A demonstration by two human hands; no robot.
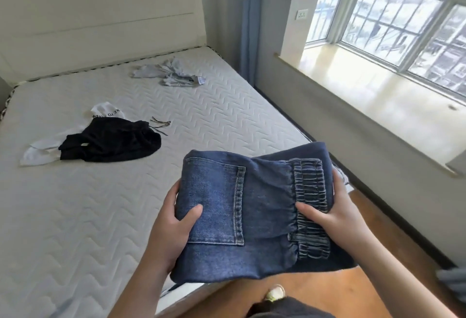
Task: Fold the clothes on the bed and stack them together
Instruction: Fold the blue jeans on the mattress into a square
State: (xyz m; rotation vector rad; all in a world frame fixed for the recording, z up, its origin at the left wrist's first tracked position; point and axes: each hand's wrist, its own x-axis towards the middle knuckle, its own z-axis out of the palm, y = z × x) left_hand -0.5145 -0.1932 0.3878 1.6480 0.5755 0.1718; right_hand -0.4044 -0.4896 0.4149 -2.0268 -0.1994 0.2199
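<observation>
**Task status: one garment folded and in hand, three pieces unfolded**

**Progress.** The denim trousers [254, 206] are folded into a compact bundle, back pocket and elastic waistband facing up. The bundle is held above the near corner of the bed [75, 217], partly over the wooden floor [315, 290]. It is not yet set down, and no stack is visible on the bed. Judged from this layout, the task is in its early part: one item folded, none placed.

**Hand state.**
- Left hand [176, 219]: grasps the left edge of the bundle, thumb on top of the denim, fingers underneath.
- Right hand [332, 211]: grasps the waistband edge, thumb pressed on the elastic, fingers wrapped behind.

**Remaining items, left to right.**
- White garment [40, 151]: crumpled, well to the left of and beyond the left hand, partly under the next item.
- Black garment [113, 141]: crumpled, lying on the white one, drawstrings trailing to its right.
- Grey garment [171, 73]: crumpled, far beyond both hands, near the headboard [100, 20].

**Surroundings and obstructions.** A window sill [378, 96] runs to the right of the right hand. Nothing lies on the mattress directly beyond the hands, so a place for the stack appears available there.
</observation>
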